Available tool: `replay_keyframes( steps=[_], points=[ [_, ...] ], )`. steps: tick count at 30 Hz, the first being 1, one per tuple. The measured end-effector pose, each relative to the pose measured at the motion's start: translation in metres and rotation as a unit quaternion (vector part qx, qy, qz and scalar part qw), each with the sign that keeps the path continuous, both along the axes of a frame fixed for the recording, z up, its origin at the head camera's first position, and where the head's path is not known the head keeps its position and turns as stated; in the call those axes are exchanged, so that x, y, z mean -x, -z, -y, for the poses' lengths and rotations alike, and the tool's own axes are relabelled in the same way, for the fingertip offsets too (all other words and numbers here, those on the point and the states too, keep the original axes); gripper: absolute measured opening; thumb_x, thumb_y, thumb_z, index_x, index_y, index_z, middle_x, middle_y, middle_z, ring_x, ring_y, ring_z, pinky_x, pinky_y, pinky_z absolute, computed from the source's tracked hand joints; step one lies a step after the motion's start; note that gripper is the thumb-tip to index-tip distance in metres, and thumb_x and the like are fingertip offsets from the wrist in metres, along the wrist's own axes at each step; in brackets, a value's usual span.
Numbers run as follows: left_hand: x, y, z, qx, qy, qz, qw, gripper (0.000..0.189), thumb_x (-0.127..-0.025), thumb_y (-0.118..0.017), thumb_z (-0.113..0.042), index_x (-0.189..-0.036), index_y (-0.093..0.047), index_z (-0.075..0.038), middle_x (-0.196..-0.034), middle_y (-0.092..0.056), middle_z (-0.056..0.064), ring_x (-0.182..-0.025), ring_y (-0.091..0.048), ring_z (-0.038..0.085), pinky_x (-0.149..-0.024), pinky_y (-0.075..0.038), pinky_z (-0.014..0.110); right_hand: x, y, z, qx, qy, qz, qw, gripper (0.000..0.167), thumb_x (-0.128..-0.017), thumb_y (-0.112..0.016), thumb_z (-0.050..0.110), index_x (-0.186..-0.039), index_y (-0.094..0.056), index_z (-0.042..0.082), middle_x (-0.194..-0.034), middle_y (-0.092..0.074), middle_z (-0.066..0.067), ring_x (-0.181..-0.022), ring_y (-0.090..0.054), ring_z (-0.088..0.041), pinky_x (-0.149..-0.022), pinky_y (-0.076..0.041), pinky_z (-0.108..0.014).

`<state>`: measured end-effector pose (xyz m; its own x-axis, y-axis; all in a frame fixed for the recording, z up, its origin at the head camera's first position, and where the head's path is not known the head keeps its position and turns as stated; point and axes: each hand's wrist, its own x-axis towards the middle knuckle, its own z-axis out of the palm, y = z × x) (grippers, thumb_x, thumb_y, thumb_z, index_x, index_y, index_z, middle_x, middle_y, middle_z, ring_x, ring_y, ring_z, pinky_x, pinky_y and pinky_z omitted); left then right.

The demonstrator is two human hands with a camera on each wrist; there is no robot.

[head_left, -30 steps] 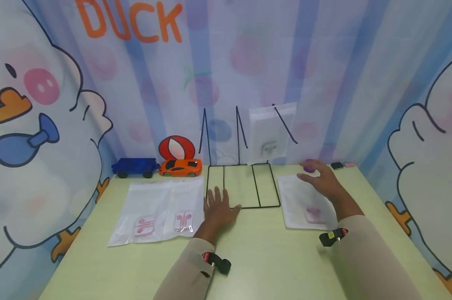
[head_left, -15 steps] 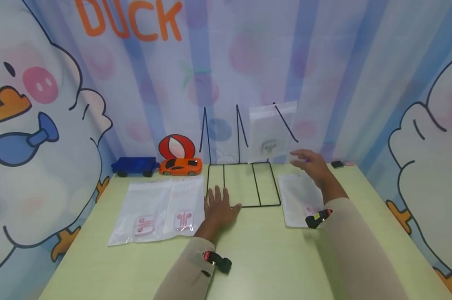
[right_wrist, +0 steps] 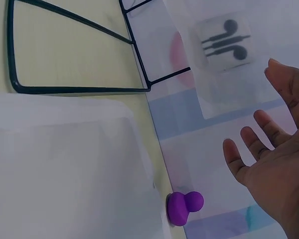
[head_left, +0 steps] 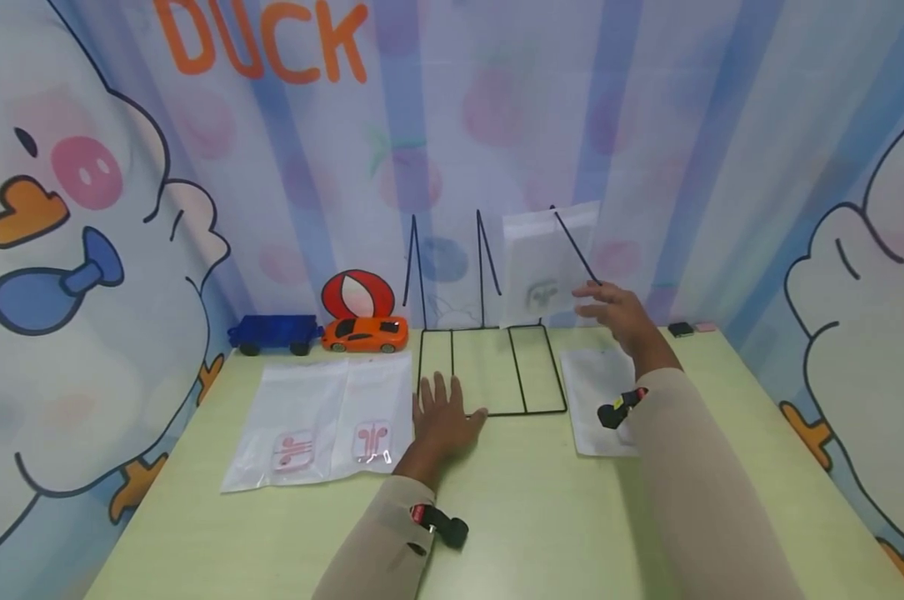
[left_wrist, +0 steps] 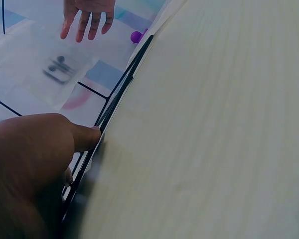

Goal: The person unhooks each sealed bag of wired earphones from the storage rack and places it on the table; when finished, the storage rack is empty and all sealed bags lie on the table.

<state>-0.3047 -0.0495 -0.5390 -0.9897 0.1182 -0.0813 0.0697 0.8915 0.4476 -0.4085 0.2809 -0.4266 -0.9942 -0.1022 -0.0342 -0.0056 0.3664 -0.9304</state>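
Observation:
My left hand (head_left: 446, 421) rests with fingers spread on the front of a black wire display rack (head_left: 525, 412); in the left wrist view its thumb lies along the front bar. From the rack's right hook hangs a frosted zip bag (head_left: 522, 258) with dark earphones (right_wrist: 226, 42) in a square case. Beside that bag's right edge, near the hook's tip, my right hand (head_left: 622, 318) is raised with loosely spread fingers and nothing in it. Below this hand another white bag (head_left: 590, 383) lies on the table, partly hidden by the wrist camera.
Two bags with pink earphones (head_left: 294, 450) lie left of the rack. Behind them stand a blue toy wagon (head_left: 275, 333) and an orange toy car (head_left: 365, 334). A purple knob-shaped object (right_wrist: 179, 208) and small black and pink blocks (head_left: 680, 330) are at the back right.
My right hand has moved left and up, from above the lying bag on the right to beside the hanging bag. My left hand has stayed on the rack.

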Motion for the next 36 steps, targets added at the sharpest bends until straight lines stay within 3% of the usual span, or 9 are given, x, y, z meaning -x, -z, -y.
replay_keyframes(
  steps=[6, 12, 27, 36],
  points=[
    [0.001, 0.0, 0.0, 0.002, 0.0, 0.008, 1.0, 0.089, -0.109, -0.048, -0.062, -0.175, -0.022, -0.007, -0.184, -0.006, 0.023, -0.172, 0.002, 0.047, -0.138, -0.003, 0.065, 0.003, -0.007, 0.008, 0.013, 0.033, -0.018, 0.9992, 0.051, -0.104, -0.072, 0.012, -0.153, -0.062, 0.004, -0.186, -0.014, -0.002, -0.173, -0.007, -0.038, -0.132, -0.018, -0.075],
    [0.002, 0.001, 0.001, 0.005, -0.003, 0.008, 0.9999, 0.089, -0.109, -0.048, -0.062, -0.175, -0.022, -0.008, -0.184, -0.006, 0.022, -0.172, 0.002, 0.047, -0.138, -0.004, 0.064, 0.004, -0.007, 0.014, 0.04, 0.051, -0.046, 0.9968, 0.05, -0.099, -0.077, 0.005, -0.147, -0.065, -0.004, -0.181, -0.03, -0.012, -0.17, -0.018, -0.039, -0.136, -0.024, -0.062],
    [0.001, 0.0, 0.0, 0.001, -0.004, 0.004, 1.0, 0.089, -0.108, -0.05, -0.061, -0.175, -0.023, -0.007, -0.184, -0.007, 0.022, -0.172, 0.001, 0.046, -0.138, -0.004, 0.064, 0.006, 0.014, 0.024, 0.029, 0.051, -0.022, 0.998, 0.044, -0.099, -0.08, 0.015, -0.141, -0.073, 0.006, -0.185, -0.008, -0.006, -0.174, 0.0, -0.031, -0.138, -0.015, -0.064],
    [0.001, 0.001, -0.001, -0.003, -0.002, 0.004, 1.0, 0.089, -0.109, -0.051, -0.058, -0.175, -0.022, -0.006, -0.184, -0.005, 0.023, -0.172, 0.003, 0.047, -0.138, -0.002, 0.064, 0.004, 0.029, 0.028, 0.009, 0.041, -0.027, 0.9988, 0.047, -0.097, -0.081, 0.02, -0.143, -0.073, 0.013, -0.174, -0.045, -0.01, -0.17, -0.024, -0.037, -0.137, -0.016, -0.066]
  ],
)
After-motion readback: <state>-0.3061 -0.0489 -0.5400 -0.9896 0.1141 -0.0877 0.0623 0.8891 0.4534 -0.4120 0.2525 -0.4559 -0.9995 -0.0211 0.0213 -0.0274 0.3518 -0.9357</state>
